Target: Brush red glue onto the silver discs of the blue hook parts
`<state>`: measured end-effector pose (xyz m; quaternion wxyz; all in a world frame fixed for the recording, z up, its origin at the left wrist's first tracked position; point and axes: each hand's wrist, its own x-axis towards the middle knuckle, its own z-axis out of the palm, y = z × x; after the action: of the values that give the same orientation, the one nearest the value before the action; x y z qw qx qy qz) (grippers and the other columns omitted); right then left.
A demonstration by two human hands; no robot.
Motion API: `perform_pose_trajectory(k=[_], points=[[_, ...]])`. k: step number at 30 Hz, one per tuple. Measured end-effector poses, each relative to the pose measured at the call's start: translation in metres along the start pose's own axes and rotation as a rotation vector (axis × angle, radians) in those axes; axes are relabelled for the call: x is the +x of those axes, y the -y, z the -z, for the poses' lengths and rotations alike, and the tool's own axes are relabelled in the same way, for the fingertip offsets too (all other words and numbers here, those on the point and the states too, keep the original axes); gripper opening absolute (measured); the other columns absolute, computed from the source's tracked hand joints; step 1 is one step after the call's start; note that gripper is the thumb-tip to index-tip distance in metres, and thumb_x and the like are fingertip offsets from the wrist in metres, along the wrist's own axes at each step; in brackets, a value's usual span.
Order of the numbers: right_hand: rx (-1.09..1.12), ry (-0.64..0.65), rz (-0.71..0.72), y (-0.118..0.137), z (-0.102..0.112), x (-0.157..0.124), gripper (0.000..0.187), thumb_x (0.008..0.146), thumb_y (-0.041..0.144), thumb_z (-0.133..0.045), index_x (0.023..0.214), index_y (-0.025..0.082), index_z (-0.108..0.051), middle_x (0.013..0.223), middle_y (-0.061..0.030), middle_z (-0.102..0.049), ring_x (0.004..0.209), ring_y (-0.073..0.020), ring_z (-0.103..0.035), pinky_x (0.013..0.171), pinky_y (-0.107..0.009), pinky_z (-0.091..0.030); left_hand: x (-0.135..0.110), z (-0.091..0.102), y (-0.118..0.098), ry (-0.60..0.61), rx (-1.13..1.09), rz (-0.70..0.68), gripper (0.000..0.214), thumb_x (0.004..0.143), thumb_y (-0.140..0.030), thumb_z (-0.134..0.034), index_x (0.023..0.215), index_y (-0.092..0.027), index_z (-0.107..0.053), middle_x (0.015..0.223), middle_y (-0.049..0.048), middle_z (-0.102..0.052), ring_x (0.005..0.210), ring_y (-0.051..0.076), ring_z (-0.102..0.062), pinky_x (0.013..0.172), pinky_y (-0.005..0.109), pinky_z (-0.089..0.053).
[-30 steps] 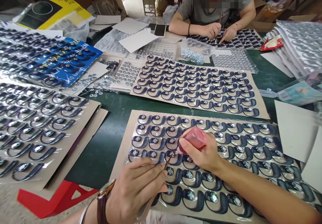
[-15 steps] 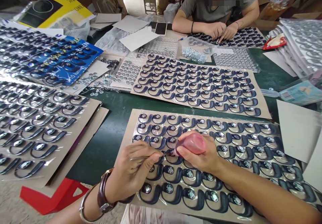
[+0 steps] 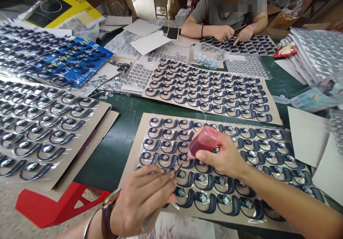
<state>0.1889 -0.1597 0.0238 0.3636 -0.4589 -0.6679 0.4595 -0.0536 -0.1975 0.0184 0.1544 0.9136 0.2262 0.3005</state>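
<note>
My right hand [image 3: 223, 158] grips a small pink squeeze bottle [image 3: 205, 141], nozzle pointing down-left over the near cardboard sheet [image 3: 135, 149]. That sheet carries rows of dark ear-hook parts [image 3: 257, 156] with round silver centres under clear film. My left hand [image 3: 144, 199], with a brown-strapped watch at the wrist, pinches a thin stick [image 3: 178, 168] whose reddish tip points up toward the bottle's nozzle. The stick tip hovers just above the parts, a little below the nozzle.
A second sheet of parts [image 3: 211, 88] lies beyond, more sheets [image 3: 45, 124] at left. Across the green table [image 3: 118, 142] a person's hands [image 3: 233, 33] work on another sheet. A clear tub [image 3: 207, 54], white cards [image 3: 305, 135] and a red stool [image 3: 53, 203] are around.
My left hand dropped back toward me and the stick tip came away from the nozzle. My right hand tilted the bottle up slightly. The view shifted a little.
</note>
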Motion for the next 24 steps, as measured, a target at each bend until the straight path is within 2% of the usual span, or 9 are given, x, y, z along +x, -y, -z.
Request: perform_pose_trajectory(k=[4, 8, 16, 24], points=[[0.083, -0.148, 0.004, -0.008, -0.022, -0.017, 0.01, 0.08, 0.027, -0.059, 0.086, 0.019, -0.057, 0.06, 0.0016, -0.064, 0.053, -0.0128, -0.061, 0.053, -0.025, -0.051, -0.011, 0.0, -0.012, 0.046, 0.149, -0.128, 0.021, 0.084, -0.02, -0.057, 0.099, -0.006, -0.063, 0.096, 0.0084, -0.069, 0.093, 0.017, -0.064, 0.085, 0.03, -0.052], [0.05, -0.173, 0.1, -0.019, -0.036, -0.026, 0.014, 0.076, 0.024, -0.062, 0.088, 0.019, -0.056, 0.062, 0.0004, -0.065, 0.051, -0.0133, -0.061, 0.05, -0.025, -0.051, -0.013, -0.003, -0.017, 0.072, 0.182, -0.159, 0.019, 0.084, -0.021, -0.057, 0.095, -0.007, -0.065, 0.095, 0.0076, -0.069, 0.092, 0.018, -0.065, 0.082, 0.029, -0.053], [-0.074, -0.125, 0.171, -0.024, -0.039, -0.026, 0.019, 0.075, 0.029, -0.063, 0.09, 0.019, -0.057, 0.062, -0.0009, -0.065, 0.052, -0.0142, -0.061, 0.051, -0.026, -0.051, -0.006, -0.006, -0.028, 0.075, 0.305, -0.183, 0.019, 0.087, -0.02, -0.053, 0.091, -0.006, -0.065, 0.087, 0.0097, -0.07, 0.088, 0.018, -0.066, 0.08, 0.028, -0.055], [-0.17, -0.196, 0.262, -0.022, -0.039, -0.025, 0.016, 0.076, 0.03, -0.062, 0.087, 0.019, -0.058, 0.064, -0.0005, -0.064, 0.052, -0.0126, -0.06, 0.05, -0.024, -0.05, -0.006, -0.005, -0.027, 0.086, 0.274, -0.178, 0.018, 0.086, -0.018, -0.054, 0.092, -0.006, -0.066, 0.089, 0.01, -0.07, 0.09, 0.019, -0.066, 0.079, 0.03, -0.056]])
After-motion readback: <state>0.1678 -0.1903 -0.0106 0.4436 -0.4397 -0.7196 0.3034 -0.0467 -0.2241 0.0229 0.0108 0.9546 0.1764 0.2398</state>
